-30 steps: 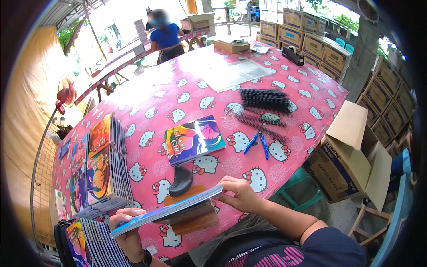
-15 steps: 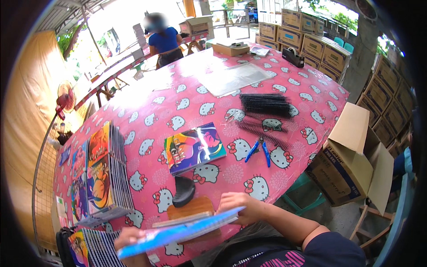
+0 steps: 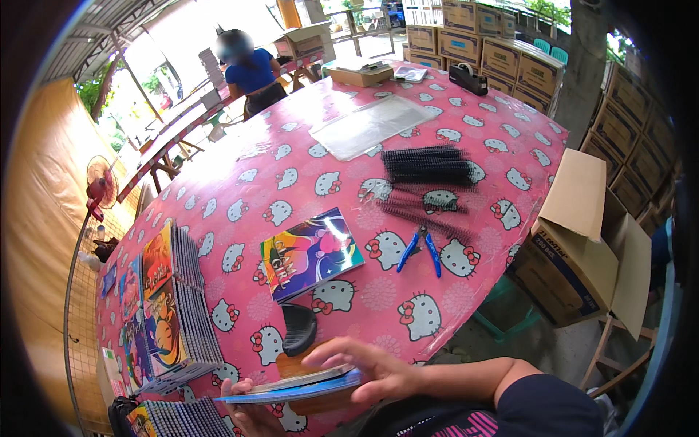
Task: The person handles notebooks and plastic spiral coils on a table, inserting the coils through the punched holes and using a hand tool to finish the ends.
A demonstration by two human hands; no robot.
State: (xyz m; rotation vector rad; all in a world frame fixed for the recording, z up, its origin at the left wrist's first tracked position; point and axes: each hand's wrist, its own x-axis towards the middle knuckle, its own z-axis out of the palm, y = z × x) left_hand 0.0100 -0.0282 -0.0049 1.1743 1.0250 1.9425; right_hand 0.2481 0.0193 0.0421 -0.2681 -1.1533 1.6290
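A notebook with a blue cover is tilted edge-on over the near edge of the table. My left hand grips its left end, fingers closed round it. At the right end my right hand has its fingers spread, thumb below and fingers above; whether it touches the pages I cannot tell. Behind the notebook lies a brown wooden board, partly hidden, with a black curved piece at its far side. Farther off, a small stack of colourful notebooks lies beside blue-handled cutters.
Stacks of spiral notebooks line the left side. Black spiral coils, clear plastic sleeves and a tape dispenser lie farther back. An open carton stands at right. A person in blue is at a far table.
The blue notebook has swung from a steep slant to nearly level. My right hand has loosened from its right end and spread its fingers. The view has shifted slightly.
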